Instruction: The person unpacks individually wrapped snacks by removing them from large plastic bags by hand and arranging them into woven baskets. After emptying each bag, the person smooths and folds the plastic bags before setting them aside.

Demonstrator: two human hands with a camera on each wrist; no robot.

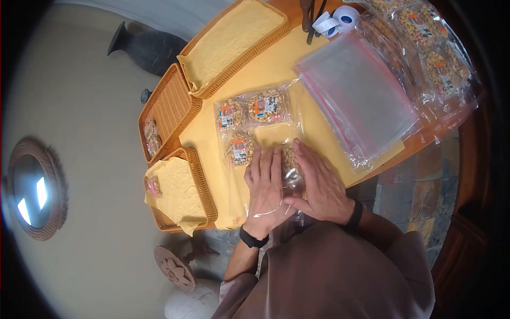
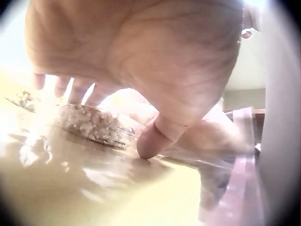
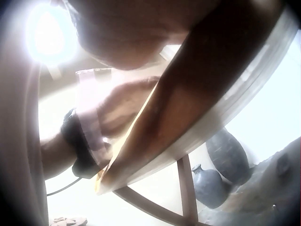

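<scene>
A clear bag (image 1: 234, 183) lies on the yellow cloth with labelled nut rounds inside; three show their labels, such as the one at the upper right (image 1: 267, 106). Beside them, a further nut round (image 1: 289, 159) lies between the two hands, partly covered. My left hand (image 1: 265, 194) rests on the bag, fingers extended. My right hand (image 1: 321, 189) lies to its right, fingers extended, at the round's edge. In the left wrist view the left hand (image 2: 141, 56) arches over a nut round (image 2: 91, 123), thumb tip down on the plastic. The right wrist view shows the right hand (image 3: 127, 33) mostly dark.
Stacked clear bags with pink edges (image 1: 361, 95) lie right of the work. Packed nut rounds (image 1: 443, 69) fill the far right. Tape rolls (image 1: 346, 18) stand at the back. Wicker trays (image 1: 169, 109) line the left, two with yellow cloth.
</scene>
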